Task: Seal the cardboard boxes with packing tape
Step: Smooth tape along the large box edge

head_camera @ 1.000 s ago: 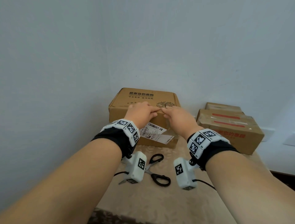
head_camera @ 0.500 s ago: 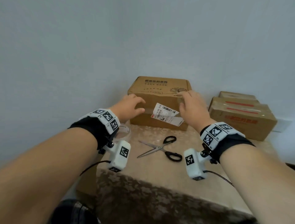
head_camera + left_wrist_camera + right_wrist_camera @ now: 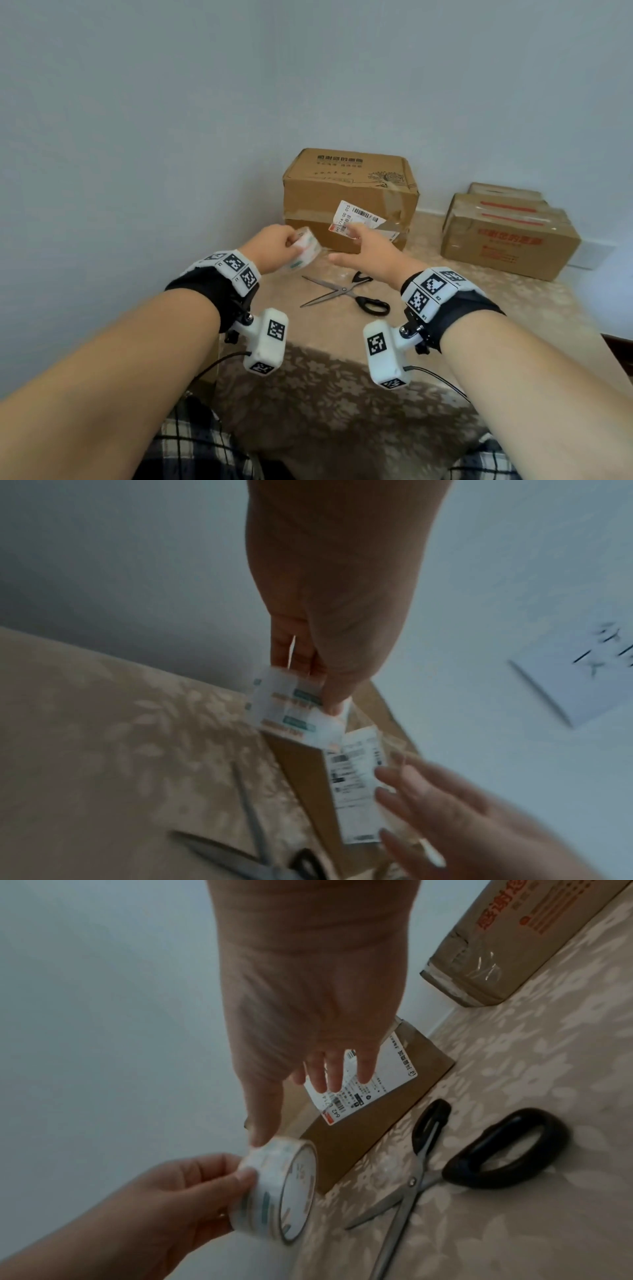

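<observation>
A brown cardboard box (image 3: 346,192) with a white shipping label (image 3: 356,219) stands against the wall at the back of the table. My left hand (image 3: 274,248) grips a roll of clear packing tape (image 3: 303,253) (image 3: 281,1191) (image 3: 294,710) in front of the box's lower left corner, lifted off the table. My right hand (image 3: 356,246) hovers just right of the roll with fingers spread, its thumb (image 3: 263,1118) near the roll's rim. The right fingers hold nothing.
Black-handled scissors (image 3: 346,294) lie open on the patterned tablecloth (image 3: 479,325) between my wrists and the box. Two more cardboard boxes (image 3: 507,236) with red print are stacked at the right by the wall. The table's near edge drops off below my wrists.
Both hands left the top of the box and drew back toward me. The left hand picked up the tape roll from the left of the box; the right hand moved beside it.
</observation>
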The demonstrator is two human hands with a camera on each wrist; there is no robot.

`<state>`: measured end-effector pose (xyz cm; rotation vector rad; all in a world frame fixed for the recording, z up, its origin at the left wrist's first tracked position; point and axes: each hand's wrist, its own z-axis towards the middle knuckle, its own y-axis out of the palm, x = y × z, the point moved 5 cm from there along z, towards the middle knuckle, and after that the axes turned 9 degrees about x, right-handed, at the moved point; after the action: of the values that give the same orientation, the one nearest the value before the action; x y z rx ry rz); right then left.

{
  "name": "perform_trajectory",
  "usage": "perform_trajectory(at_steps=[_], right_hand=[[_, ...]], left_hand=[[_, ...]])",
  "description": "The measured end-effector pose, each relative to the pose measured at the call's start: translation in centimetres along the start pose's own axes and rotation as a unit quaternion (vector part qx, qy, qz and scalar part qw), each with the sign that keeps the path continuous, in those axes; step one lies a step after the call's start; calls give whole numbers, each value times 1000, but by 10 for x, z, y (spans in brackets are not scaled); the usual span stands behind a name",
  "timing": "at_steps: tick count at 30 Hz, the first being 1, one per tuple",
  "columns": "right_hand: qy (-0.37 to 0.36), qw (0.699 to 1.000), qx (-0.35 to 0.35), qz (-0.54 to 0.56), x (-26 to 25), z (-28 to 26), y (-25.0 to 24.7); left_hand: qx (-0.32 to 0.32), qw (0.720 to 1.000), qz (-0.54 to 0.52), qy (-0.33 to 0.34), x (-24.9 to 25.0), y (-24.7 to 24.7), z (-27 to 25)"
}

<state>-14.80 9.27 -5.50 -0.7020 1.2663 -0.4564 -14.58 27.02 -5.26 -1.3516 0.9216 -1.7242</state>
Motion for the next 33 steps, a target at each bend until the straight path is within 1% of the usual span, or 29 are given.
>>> perform_trajectory(at_steps=[2, 4, 6, 8, 10, 13, 16, 17, 19, 20, 21, 22, 23, 24, 25, 26, 28, 29, 31, 32, 33], right_hand=[[11, 998, -6, 56, 0, 0, -2], [9, 995, 5, 98, 1, 0, -3], [0, 986, 55, 156, 2, 1, -10], [-20, 972, 132, 195, 2, 2, -22], [-46, 961, 183, 200, 0, 1, -34], [-64, 964, 189, 175, -7, 0, -45], [-73, 970, 196, 125, -15, 2, -55], [-84, 974, 198, 76, -19, 1, -58], [-119, 970, 213, -14, -32, -2, -65], [-130, 964, 232, -10, -41, -4, -74], [-131, 957, 255, 37, -50, -6, -87], [-128, 947, 278, 93, -58, -5, -105], [-126, 940, 287, 134, -67, -3, -122], [-120, 942, 277, 149, -72, 2, -136], [-106, 951, 252, 146, -73, 5, -146], [-86, 964, 220, 125, -68, 10, -148], [-38, 986, 148, 72, -49, 16, -133], [-26, 993, 108, 40, -39, 17, -119], [-14, 998, 40, -43, -24, 17, -92], [-1, 998, 15, -60, -16, 19, -82], [13, 998, 6, -57, -10, 18, -75]], left_hand=[[14, 997, -72, 18, 18, -10, 1], [26, 991, -125, 28, 32, -15, 2], [23, 987, -155, 42, 45, -17, 0], [18, 984, -171, 51, 54, -17, -2], [20, 982, -178, 51, 59, -17, -3], [29, 982, -180, 48, 65, -17, -3], [42, 985, -160, 46, 69, -18, -1], [51, 986, -150, 46, 72, -19, 1], [60, 991, -109, 48, 75, -17, 5], [47, 996, -62, 53, 74, -12, 7], [23, 999, -5, 49, 69, -3, 8], [5, 999, 39, 33, 58, 8, 8], [-2, 999, 53, 9, 44, 17, 5], [0, 999, 45, -14, 31, 27, 2], [5, 999, 29, -24, 22, 33, 0], [7, 1000, 16, -22, 21, 37, -2], [15, 999, -27, -15, 32, 34, 1], [19, 998, -55, -11, 43, 30, 5], [34, 996, -86, 14, 69, 18, 16], [44, 994, -90, 30, 80, 13, 22], [54, 994, -88, 42, 90, 9, 28]])
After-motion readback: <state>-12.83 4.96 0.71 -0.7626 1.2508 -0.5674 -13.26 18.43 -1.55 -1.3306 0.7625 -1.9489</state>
